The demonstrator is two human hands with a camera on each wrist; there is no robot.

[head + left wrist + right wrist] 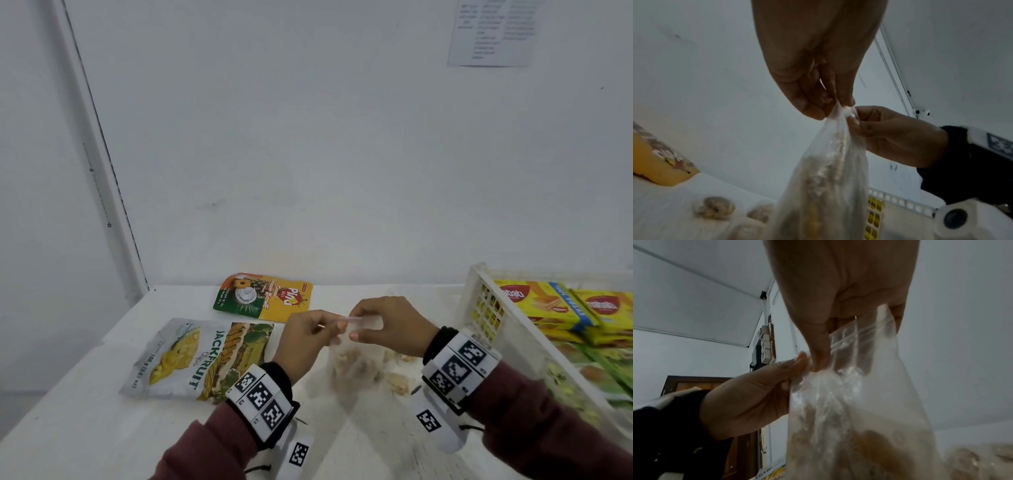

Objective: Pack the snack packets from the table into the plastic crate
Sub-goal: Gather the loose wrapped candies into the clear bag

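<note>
Both my hands hold a clear zip bag [349,363] of pale snack pieces up above the table [85,404]. My left hand [305,339] pinches the bag's top edge between thumb and fingertips, and my right hand [390,325] pinches the same top strip just beside it, so the fingertips of the two hands nearly meet. The bag hangs down below them, blurred. A few loose pale pieces [397,380] lie on the table under my right wrist. To the left of my left hand a jackfruit chips packet [202,359] lies flat, and beyond it an orange and green biscuit packet [263,296]. To the right of my right hand stands the white plastic crate [479,308], with yellow wafer packets [548,305] inside it.
</note>
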